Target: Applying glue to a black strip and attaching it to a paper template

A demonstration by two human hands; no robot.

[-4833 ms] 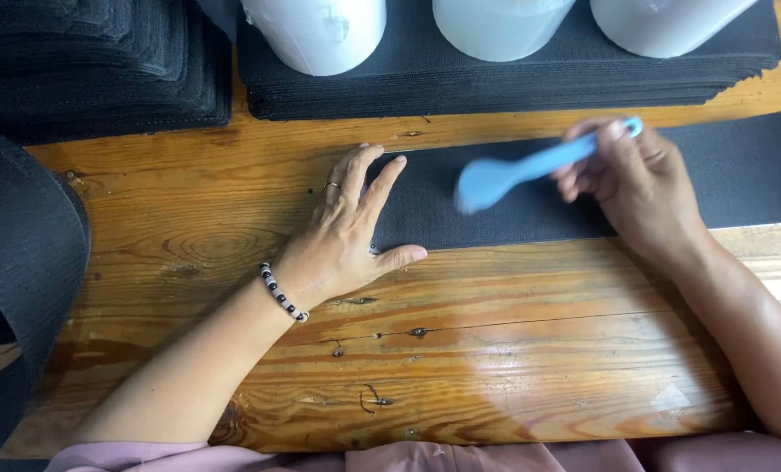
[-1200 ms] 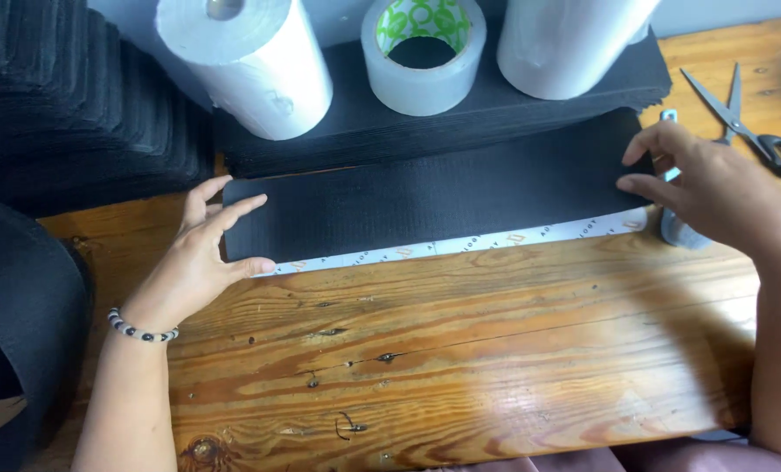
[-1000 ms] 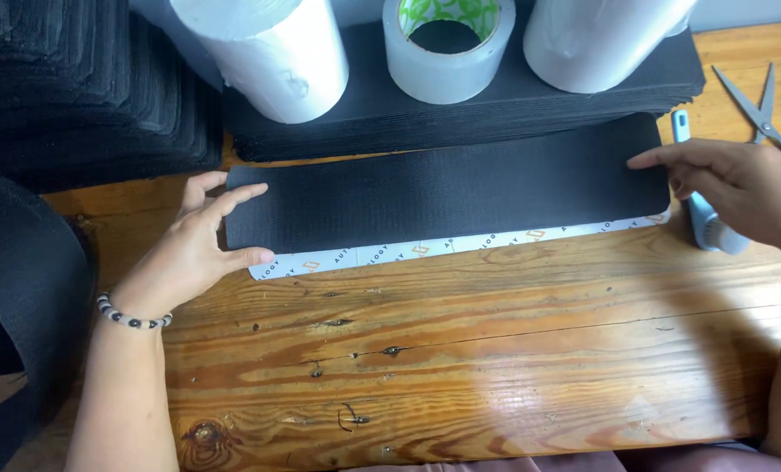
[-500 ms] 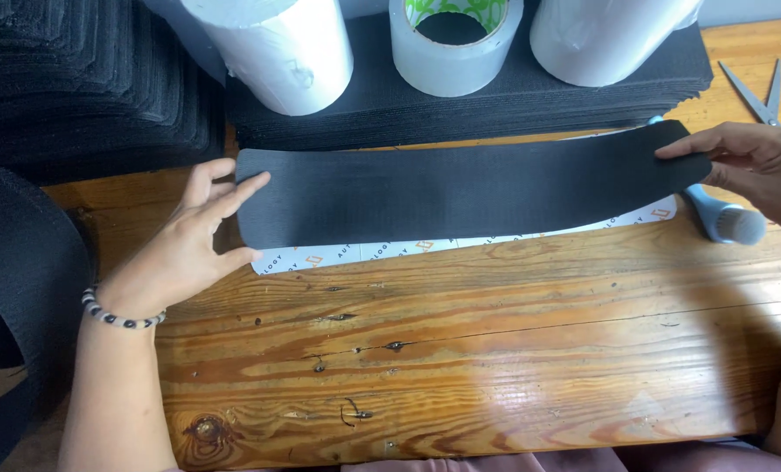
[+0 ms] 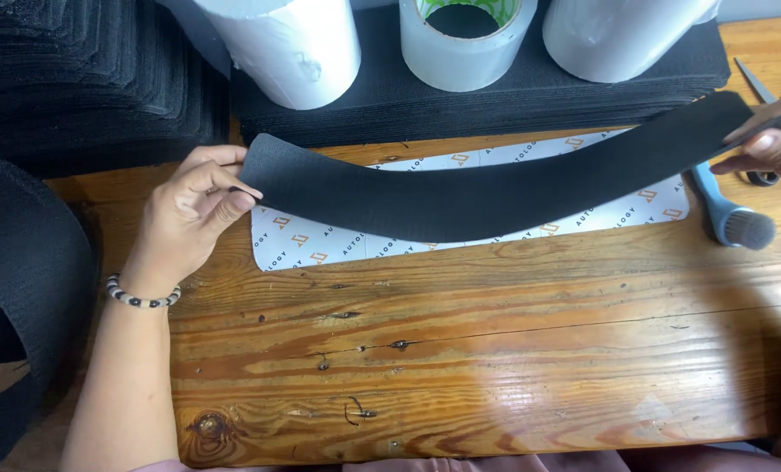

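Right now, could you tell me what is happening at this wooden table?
A person holds a long black strip by its two ends, the left hand at one end and the right hand at the other. The strip sags in the middle above a white printed backing sheet that lies flat on the wooden table. A blue brush lies by the right hand, with scissors behind it. Rolls of tape stand on a stack of black sheets at the back.

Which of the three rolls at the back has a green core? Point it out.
The middle tape roll, clear and short, with green showing inside its hollow core. The left roll and right roll are white, with no core visible.
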